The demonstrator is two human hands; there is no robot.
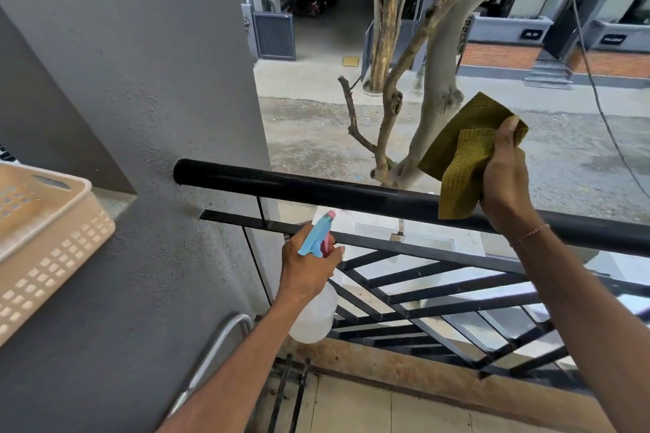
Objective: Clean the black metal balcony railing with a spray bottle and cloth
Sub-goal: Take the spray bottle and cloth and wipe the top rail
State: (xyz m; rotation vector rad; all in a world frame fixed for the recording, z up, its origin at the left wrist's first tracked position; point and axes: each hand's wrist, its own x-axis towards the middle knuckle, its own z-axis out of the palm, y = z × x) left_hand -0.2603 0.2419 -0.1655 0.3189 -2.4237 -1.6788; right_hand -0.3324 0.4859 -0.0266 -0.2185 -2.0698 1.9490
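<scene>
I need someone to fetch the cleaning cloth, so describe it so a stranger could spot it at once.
Find the thick black top rail running out from the grey wall. Towards its right end, the right hand grips the cloth, which hangs in front of the rail. It is the only soft, olive-yellow, waffle-textured thing there; the left hand holds a clear spray bottle.

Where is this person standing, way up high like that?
Most likely an upstairs home balcony. A black metal railing runs along its edge, with a paved street and bare tree trunk below, and brick-and-grey buildings opposite.
</scene>
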